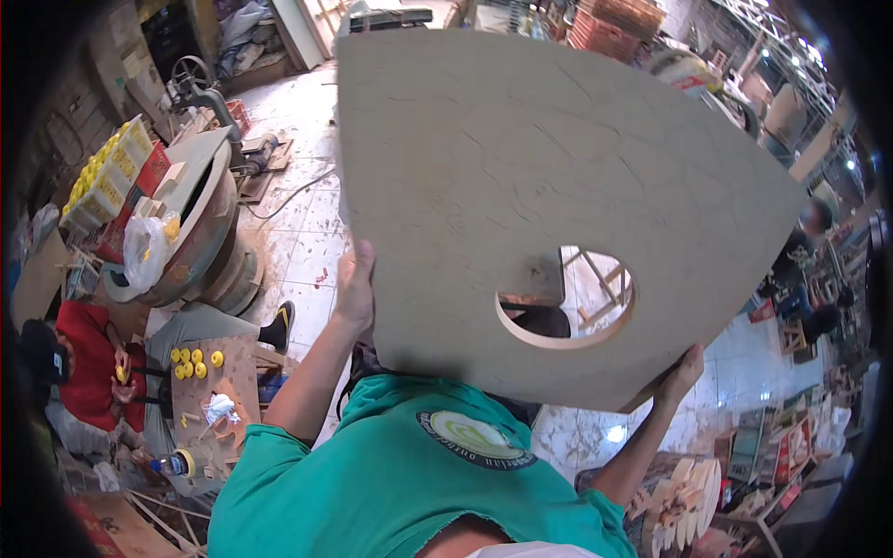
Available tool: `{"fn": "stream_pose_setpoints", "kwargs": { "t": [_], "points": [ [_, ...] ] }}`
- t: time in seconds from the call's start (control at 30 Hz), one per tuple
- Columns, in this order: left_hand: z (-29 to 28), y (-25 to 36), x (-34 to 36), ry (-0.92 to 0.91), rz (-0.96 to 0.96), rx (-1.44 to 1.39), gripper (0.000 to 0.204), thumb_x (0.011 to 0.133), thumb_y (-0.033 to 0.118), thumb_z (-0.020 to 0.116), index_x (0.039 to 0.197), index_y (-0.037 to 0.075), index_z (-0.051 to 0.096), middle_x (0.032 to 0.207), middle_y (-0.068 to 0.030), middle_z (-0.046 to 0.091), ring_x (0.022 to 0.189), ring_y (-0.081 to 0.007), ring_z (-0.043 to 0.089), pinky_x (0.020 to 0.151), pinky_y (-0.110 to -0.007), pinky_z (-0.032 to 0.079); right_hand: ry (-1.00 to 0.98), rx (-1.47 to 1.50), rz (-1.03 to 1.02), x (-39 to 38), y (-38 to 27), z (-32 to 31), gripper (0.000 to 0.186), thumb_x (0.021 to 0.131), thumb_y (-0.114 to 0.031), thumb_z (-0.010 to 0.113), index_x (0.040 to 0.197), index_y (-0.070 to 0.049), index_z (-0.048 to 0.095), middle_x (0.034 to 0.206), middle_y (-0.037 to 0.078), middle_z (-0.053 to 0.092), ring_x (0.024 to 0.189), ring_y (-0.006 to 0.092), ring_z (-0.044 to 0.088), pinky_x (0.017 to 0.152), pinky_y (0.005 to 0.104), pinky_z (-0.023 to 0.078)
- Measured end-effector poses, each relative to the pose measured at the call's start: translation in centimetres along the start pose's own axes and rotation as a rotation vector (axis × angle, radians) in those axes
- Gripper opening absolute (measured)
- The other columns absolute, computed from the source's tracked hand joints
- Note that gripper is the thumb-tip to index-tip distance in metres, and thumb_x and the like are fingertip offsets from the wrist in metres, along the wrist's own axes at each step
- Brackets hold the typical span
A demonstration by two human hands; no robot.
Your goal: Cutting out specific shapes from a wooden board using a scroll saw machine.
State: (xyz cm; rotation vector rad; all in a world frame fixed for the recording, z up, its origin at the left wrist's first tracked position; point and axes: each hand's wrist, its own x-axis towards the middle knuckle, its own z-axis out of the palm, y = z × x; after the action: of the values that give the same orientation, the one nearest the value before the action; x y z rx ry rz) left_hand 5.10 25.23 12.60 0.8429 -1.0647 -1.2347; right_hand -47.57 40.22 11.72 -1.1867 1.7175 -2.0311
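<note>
A large grey-brown flat board (484, 177) with one curved side and straight edges fills the middle of the view. A round hole is cut near its lower part, and a pale rim (595, 335) lines the cut. My left hand (356, 290) grips the board's left edge, its other fingers hidden behind. At the lower right edge my right hand (684, 374) holds the board, with fingers partly underneath. The board is raised in front of my green shirt, over the floor. Faint lines and scratches run across its face.
Left, a person in red (88, 358) sits beside a low wooden table (237, 358) bearing several yellow round pieces (200, 369). Behind stand a large round machine (219, 214) and a crate of yellow pieces (112, 177). Cut wood pieces (684, 502) lie lower right; another person (800, 242) is far right.
</note>
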Motion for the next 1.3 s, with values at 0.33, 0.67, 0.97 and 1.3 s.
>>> {"fn": "stream_pose_setpoints", "kwargs": {
  "t": [0.33,0.67,0.97,1.3],
  "points": [
    [-2.2,2.0,1.3,0.061,0.044,-0.069,0.071,0.100,0.060,0.046,0.120,-0.007,0.060,0.107,-0.0127,0.069,0.092,-0.0176,0.068,0.077,-0.031,0.056,-0.053,-0.034,0.063,-0.5,-1.5,2.8,0.066,0.103,-0.052,0.045,0.127,0.009,0.056,0.122,0.017,0.064,0.110,0.0246,0.062,0.098,0.0372,0.047],
    [-4.8,1.8,2.0,0.105,-0.117,0.043,0.078,0.098,0.061,0.049,0.132,-0.009,0.052,0.120,-0.0183,0.064,0.105,-0.0229,0.066,0.086,-0.036,0.056,-0.074,-0.047,0.223,-3.7,-0.1,7.2,0.068,0.102,-0.054,0.046,0.126,0.010,0.056,0.120,0.016,0.065,0.108,0.0223,0.062,0.094,0.0363,0.048],
    [-5.0,2.6,6.1,-0.003,0.193,0.136,0.077,0.095,0.066,0.051,0.111,-0.008,0.064,0.100,-0.0128,0.070,0.091,-0.0176,0.068,0.079,-0.031,0.055,0.084,0.174,0.072,3.3,-7.1,7.0,0.078,0.099,-0.061,0.045,0.144,0.003,0.042,0.139,0.016,0.054,0.126,0.0282,0.054,0.107,0.0418,0.042],
    [-2.1,5.6,15.1,-0.051,0.522,0.145,0.080,0.093,0.067,0.053,0.110,-0.010,0.064,0.108,-0.0145,0.069,0.098,-0.0181,0.065,0.085,-0.031,0.052,0.109,0.399,-0.288,14.0,-10.0,14.9,0.087,0.094,-0.068,0.049,0.144,0.002,0.040,0.142,0.016,0.050,0.128,0.0290,0.049,0.110,0.0411,0.037]
  ]
}}
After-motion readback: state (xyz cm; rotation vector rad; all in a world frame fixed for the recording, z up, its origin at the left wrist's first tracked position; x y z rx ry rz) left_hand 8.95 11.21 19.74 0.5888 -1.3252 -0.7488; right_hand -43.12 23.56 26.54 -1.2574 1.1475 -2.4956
